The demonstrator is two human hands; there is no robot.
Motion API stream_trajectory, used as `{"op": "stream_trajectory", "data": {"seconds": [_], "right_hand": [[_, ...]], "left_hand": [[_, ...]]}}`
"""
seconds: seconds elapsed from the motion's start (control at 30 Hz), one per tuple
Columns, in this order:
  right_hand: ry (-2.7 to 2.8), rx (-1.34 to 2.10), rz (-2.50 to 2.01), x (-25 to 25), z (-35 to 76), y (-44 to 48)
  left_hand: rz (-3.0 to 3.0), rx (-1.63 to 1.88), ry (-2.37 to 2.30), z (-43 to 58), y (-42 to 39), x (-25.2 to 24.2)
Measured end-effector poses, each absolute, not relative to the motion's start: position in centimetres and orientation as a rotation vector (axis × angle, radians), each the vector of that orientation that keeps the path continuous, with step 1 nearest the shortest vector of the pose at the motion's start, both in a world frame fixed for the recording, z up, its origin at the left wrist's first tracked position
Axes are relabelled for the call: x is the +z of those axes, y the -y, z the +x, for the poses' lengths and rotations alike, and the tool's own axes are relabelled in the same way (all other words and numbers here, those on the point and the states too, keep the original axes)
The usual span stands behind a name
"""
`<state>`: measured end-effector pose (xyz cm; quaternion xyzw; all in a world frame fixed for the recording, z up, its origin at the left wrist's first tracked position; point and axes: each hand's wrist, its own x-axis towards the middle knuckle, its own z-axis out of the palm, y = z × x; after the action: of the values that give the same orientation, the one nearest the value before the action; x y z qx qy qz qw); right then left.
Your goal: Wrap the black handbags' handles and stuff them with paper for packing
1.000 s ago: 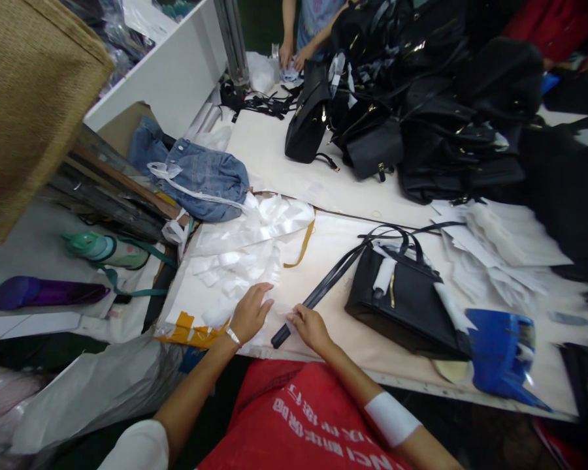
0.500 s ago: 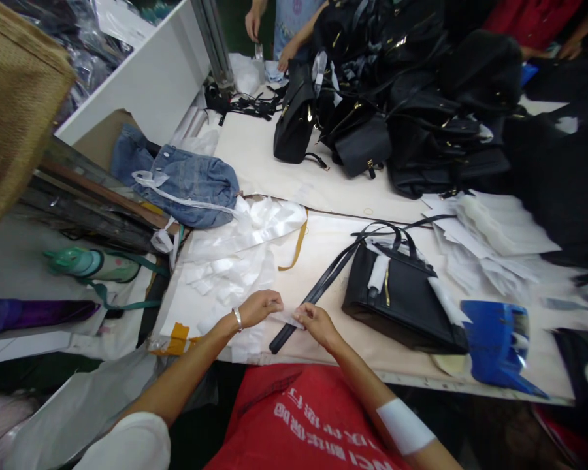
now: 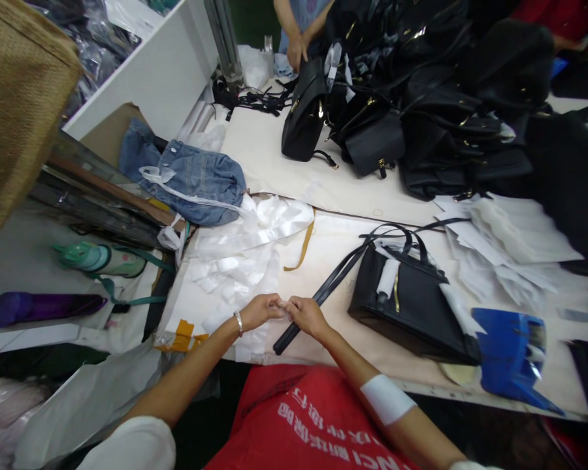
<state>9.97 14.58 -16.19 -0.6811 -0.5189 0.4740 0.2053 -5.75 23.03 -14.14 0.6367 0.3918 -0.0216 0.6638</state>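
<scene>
While the left hand [image 3: 261,312] and right hand [image 3: 308,316] meet – fingertips pinched together, anything between too small to discern – the black strap [image 3: 287,338] runs beneath the right hand.

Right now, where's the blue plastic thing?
In the head view, the blue plastic thing is at the right, by the near edge of the table, just right of the nearest black handbag.

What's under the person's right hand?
A long, flat black strap emerges on both sides of the person's right hand, over the pale cream tabletop. The stretch behind the hand is covered; whether they touch can't be told.
</scene>
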Motion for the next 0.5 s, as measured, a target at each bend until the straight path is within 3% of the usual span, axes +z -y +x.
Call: {"op": "stream_trajectory", "data": {"seconds": [0.17, 0.33, 0.5], "right_hand": [[1.723, 1.061, -2.017, -16.5, 10.5, -13.1], [2.438, 0.841, -1.691, -16.5, 10.7, -11.8], [2.551, 0.779, -1.65, -16.2, 11.0, -12.6]], "left_hand": [[1.442, 0.016, -1.029, -7.3, -22.8, -15.7], [1.367, 0.085, -1.044, -8.2, -22.9, -15.8], [1.347, 0.14, -1.056, -8.4, -23.2, -15.5]]}}
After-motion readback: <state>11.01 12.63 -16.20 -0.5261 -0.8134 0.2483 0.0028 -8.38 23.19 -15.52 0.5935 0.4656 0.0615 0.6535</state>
